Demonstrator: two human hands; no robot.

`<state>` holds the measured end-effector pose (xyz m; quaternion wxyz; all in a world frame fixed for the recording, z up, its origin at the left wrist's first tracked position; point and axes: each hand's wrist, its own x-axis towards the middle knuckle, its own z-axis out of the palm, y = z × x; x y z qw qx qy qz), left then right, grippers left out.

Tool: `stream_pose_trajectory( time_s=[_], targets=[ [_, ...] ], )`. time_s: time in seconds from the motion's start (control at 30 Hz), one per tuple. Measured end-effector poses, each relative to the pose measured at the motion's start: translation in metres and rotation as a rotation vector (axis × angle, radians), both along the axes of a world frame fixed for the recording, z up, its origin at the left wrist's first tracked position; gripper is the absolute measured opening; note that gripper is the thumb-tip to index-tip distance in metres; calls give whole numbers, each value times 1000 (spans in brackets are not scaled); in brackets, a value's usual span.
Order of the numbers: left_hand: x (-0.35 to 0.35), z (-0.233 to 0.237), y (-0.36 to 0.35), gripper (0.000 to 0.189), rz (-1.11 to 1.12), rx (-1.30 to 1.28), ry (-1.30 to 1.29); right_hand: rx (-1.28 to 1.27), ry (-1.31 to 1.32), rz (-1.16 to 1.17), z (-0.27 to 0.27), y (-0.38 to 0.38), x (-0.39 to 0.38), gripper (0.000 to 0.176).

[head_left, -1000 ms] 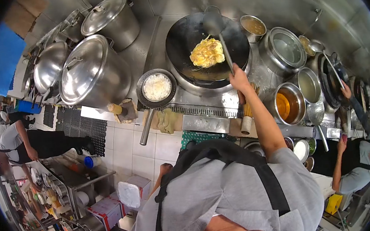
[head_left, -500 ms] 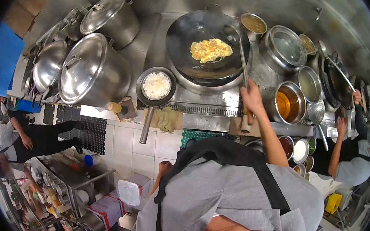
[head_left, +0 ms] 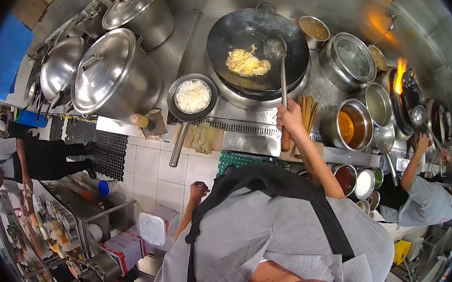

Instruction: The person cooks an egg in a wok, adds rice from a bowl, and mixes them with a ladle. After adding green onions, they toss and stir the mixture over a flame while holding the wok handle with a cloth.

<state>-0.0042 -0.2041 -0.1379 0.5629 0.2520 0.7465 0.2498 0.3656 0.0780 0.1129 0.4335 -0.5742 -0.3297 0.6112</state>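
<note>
My right hand (head_left: 289, 118) is closed round the handle of a long metal ladle (head_left: 283, 75). The ladle's bowl rests inside a large black wok (head_left: 236, 26), at the right edge of some yellow cooked egg (head_left: 247, 63). Away from the stove, my left hand (head_left: 198, 190) hangs at my left side with its fingers curled; whether it holds anything is too small to tell. Left of the wok sits a strainer or small pan (head_left: 178, 113) of white rice (head_left: 193, 96), its handle pointing toward me.
Large lidded pots (head_left: 116, 70) stand at the left. A pot of orange liquid (head_left: 353, 125), a bamboo brush (head_left: 308, 112) and sauce containers (head_left: 365, 183) are at the right. A co-worker (head_left: 424, 198) works beside a flaming wok (head_left: 400, 91); another person (head_left: 37, 154) stands far left.
The ladle's bowl has swung left and down to the egg, which has shifted left and bunched up. My right hand has moved left, uncovering the brush. Flames have appeared at the co-worker's wok.
</note>
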Motion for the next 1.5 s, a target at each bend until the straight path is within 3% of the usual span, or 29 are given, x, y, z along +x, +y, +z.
stream_pose_trajectory(
  time_s=[0.13, 0.17, 0.2, 0.33, 0.37, 0.47, 0.5, 0.57, 0.63, 0.73, 0.83, 0.93, 1.0, 1.03, 1.1, 1.17, 1.27, 1.3, 1.4, 1.43, 1.5],
  targets=[
    [-11, -40, -32, 16, -85, 97, 64, -57, 94, 250, 32, -16, 11, 24],
    [-29, -89, -51, 12, -445, 382, 273, -53, 66, 299, 45, -19, 12, 27],
    [-31, -89, -52, 11, -455, 355, 280, -47, 38, 347, 51, -20, 13, 29],
    [-31, -87, -58, 10, -586, 386, 376, 38, -78, 340, -7, 36, 29, 37],
    [-33, -88, -53, 11, -641, 435, 425, 125, -335, 346, -7, 38, 28, 49],
    [-6, -4, -14, 16, -32, -70, 78, 367, -1257, 316, -23, 9, 31, 59],
    [-6, -5, -11, 18, -7, -45, 52, 214, -1225, 452, 8, -6, 32, 68],
    [-6, -6, -5, 22, 42, 3, 1, 303, -1133, 567, 47, -23, 38, 66],
    [-4, -11, -7, 20, -13, -30, -22, 430, -1023, 652, 43, -17, 51, 66],
    [4, -18, -8, 15, -58, -89, -47, 492, -927, 522, -8, 38, 48, 64],
    [4, -29, -4, 14, -100, -79, -42, 274, -1070, 320, -10, 34, 19, 63],
    [17, -36, 7, 16, -98, -44, -26, 106, -1141, 484, 24, -11, 24, 61],
    [30, -57, 21, 18, -141, -18, -102, 463, -1039, 474, 11, -20, 50, 56],
    [42, -63, 30, 23, -246, -29, -86, 632, -978, 469, 9, -23, 60, 54],
    [76, -81, 52, 30, -552, 251, -15, 486, -884, 517, 12, 0, 70, 56],
    [117, -101, 81, 37, -770, 291, -223, 339, -842, 470, 19, 24, 70, 49],
    [197, -56, 106, 49, -969, 339, -30, 265, -875, 251, 6, 52, 68, 41],
    [221, -46, 110, 58, -1073, 400, 33, 490, -853, 142, -15, 60, 66, 29],
    [284, -64, 111, 74, -1275, 517, 121, 68, -366, 101, -15, 63, 46, 24],
    [298, -68, 107, 78, -1306, 553, 132, 119, -220, 146, -16, 60, 44, 7],
    [321, -73, 101, 85, -1363, 628, 160, 94, -236, 316, 7, 45, 57, 10]
  ],
)
